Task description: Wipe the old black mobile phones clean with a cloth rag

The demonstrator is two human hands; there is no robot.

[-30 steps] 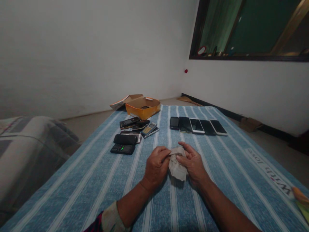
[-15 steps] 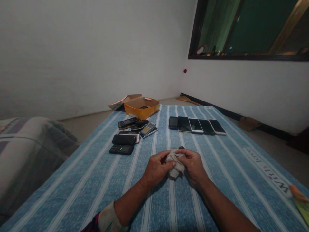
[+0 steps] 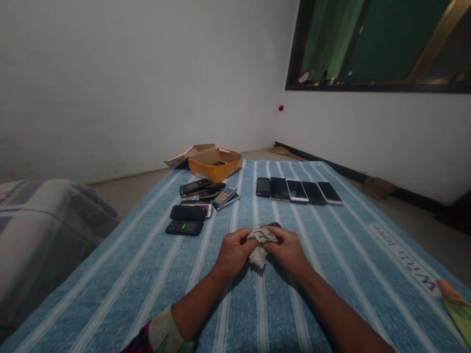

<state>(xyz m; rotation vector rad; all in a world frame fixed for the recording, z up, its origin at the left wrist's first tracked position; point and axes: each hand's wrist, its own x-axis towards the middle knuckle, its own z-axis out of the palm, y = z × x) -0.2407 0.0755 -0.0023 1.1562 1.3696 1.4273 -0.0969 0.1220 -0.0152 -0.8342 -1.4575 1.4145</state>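
A crumpled whitish cloth (image 3: 259, 252) is bunched between my two hands above the striped bedspread. My left hand (image 3: 235, 250) is closed on the cloth from the left, thumb pressing into it. My right hand (image 3: 289, 247) is closed from the other side, against the cloth and a dark object (image 3: 274, 224) whose edge shows past the fingers. It looks like a black mobile phone, mostly covered by cloth and fingers. Ahead to the right, several phones (image 3: 296, 190) lie side by side in a row.
Left of my hands lies a loose group of keypad phones and a black case (image 3: 188, 213). Behind them stands an open orange cardboard box (image 3: 215, 171) with a dark item inside. The blue-striped bedspread (image 3: 147, 274) covers the surface. A colourful item (image 3: 456, 309) lies at the right edge.
Both hands have shifted slightly left with the cloth, which is now folded differently. More of the dark object's edge shows beyond my right fingers. The phones on the bedspread lie as before.
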